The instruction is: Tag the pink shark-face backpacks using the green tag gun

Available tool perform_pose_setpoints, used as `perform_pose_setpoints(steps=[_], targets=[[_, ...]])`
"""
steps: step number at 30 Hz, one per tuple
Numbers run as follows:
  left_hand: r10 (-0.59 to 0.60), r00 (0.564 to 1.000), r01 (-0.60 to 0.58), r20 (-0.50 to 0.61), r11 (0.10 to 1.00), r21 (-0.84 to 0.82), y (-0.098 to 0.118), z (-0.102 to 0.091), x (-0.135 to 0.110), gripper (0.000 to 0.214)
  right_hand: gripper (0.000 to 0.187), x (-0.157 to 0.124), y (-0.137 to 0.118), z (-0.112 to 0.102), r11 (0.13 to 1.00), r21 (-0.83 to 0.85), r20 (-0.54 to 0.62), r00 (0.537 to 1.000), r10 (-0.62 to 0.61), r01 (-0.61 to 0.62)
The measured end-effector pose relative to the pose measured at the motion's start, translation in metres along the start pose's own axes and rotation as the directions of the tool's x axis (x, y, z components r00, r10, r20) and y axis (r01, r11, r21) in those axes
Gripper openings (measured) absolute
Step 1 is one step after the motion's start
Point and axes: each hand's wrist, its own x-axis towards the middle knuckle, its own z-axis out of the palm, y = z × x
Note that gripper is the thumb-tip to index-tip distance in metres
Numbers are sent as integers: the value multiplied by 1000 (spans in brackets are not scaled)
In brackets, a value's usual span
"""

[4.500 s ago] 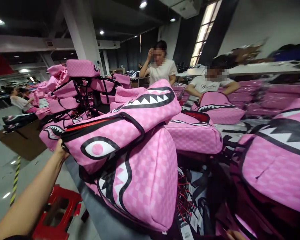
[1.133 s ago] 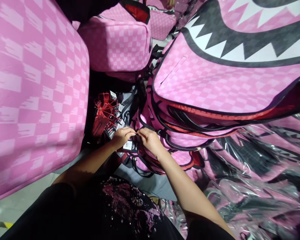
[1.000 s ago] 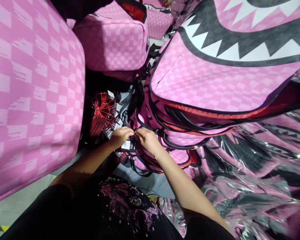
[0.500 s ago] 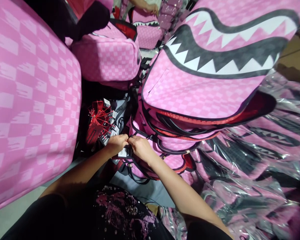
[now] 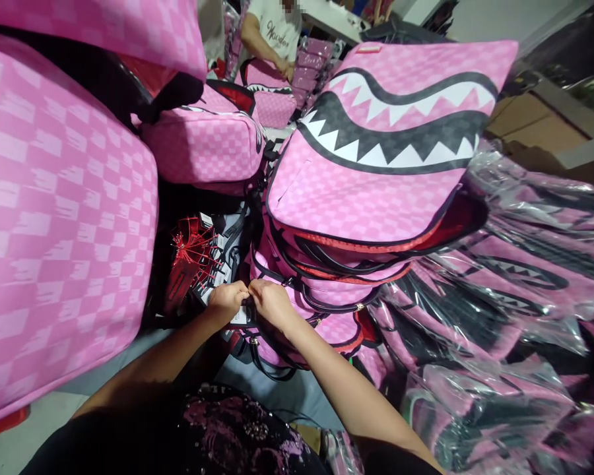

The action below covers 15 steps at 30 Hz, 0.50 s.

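My left hand and my right hand meet at the near-left edge of a stack of pink checkered backpacks. Both have the fingers closed in a pinch, tip to tip. What lies between the fingertips is too small and covered to make out. Just beneath them a white label shows in part. Left of my left hand lies a bunch of red hang tags on red strings, with black-and-white tags beside it. A black handle loop hangs below my right wrist.
Large pink checkered bags rise close on my left. Another pink bag lies beyond the tags. Plastic-wrapped backpacks are heaped on the right. At the back a person in a white shirt handles a pink bag.
The view has tilted up and shows more of the person at the back. My hands stay together at the same spot on the stack, fingers still pinched.
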Motion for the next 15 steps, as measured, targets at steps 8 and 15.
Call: perform_pose_setpoints(steps=[8, 15], targets=[[31, 999, -30, 5, 990, -137, 1, -3, -1, 12, 6, 0, 7, 4, 985, 173, -74, 997, 35, -21], [14, 999, -24, -52, 979, -201, -3, 5, -1, 12, 4, -1, 12, 8, 950, 313, -120, 992, 25, 14]])
